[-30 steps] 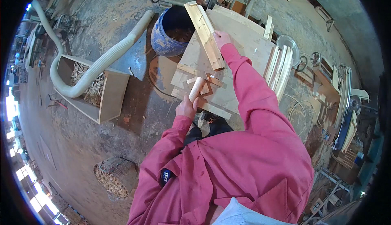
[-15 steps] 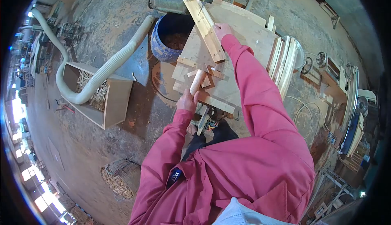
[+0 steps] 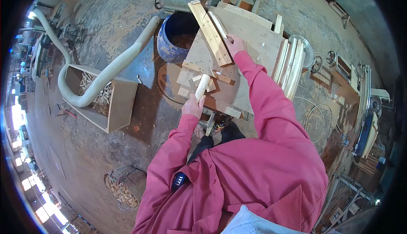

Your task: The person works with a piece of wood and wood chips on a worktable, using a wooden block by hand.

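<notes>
right hand (image 3: 235, 45) closer in, at wooden strip (image 3: 217, 23)

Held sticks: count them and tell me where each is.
2: a pale stick in the left hand, by the table's near edge; a second stick in the right hand, beside the long board.

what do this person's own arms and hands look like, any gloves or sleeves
Both arms wear long, plain, pinkish-red sleeves, the left sleeve and right sleeve creased and reaching about the wrists. The left hand and right hand are bare, with no gloves visible.
</notes>
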Demonstrator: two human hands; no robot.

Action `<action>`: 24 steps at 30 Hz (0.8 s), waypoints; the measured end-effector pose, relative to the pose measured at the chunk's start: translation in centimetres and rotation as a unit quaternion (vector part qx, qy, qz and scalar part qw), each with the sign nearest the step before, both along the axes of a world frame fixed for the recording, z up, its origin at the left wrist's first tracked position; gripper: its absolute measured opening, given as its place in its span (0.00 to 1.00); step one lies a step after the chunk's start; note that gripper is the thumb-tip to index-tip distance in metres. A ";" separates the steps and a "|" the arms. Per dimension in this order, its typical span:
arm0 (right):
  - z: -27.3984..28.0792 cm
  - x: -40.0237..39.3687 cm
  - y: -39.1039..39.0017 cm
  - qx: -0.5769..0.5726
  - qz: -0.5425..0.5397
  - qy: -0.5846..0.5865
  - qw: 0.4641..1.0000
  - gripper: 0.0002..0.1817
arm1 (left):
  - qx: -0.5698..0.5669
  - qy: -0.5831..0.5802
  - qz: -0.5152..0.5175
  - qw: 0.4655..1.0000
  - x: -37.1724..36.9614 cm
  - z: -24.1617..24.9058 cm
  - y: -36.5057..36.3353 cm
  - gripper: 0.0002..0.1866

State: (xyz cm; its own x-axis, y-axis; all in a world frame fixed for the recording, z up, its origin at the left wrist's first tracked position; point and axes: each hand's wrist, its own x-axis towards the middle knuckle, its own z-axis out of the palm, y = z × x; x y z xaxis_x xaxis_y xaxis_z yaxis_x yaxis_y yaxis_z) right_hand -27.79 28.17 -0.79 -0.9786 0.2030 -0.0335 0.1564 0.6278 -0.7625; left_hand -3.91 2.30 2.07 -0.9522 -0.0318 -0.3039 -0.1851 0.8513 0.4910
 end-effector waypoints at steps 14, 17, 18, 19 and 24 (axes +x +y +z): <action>1.1 -1.9 -5.7 -0.028 0.022 0.025 0.999 0.16 | 0.027 -0.002 0.011 1.000 4.5 -0.9 -2.7 0.24; 0.9 -2.8 -5.6 -0.008 0.017 0.027 0.999 0.16 | 0.026 -0.010 0.012 1.000 4.0 -0.6 -2.5 0.23; 0.0 -3.4 -5.3 -0.008 0.014 0.024 1.000 0.16 | 0.025 -0.012 0.011 1.000 3.7 -0.5 -2.3 0.23; -1.2 -4.4 -5.1 -0.025 0.020 0.053 0.998 0.15 | 0.024 -0.012 0.009 1.000 3.2 -0.7 -2.1 0.23; -2.3 -7.1 -3.3 0.012 0.019 0.081 0.996 0.14 | 0.014 -0.008 0.006 1.000 0.9 -1.0 -0.7 0.22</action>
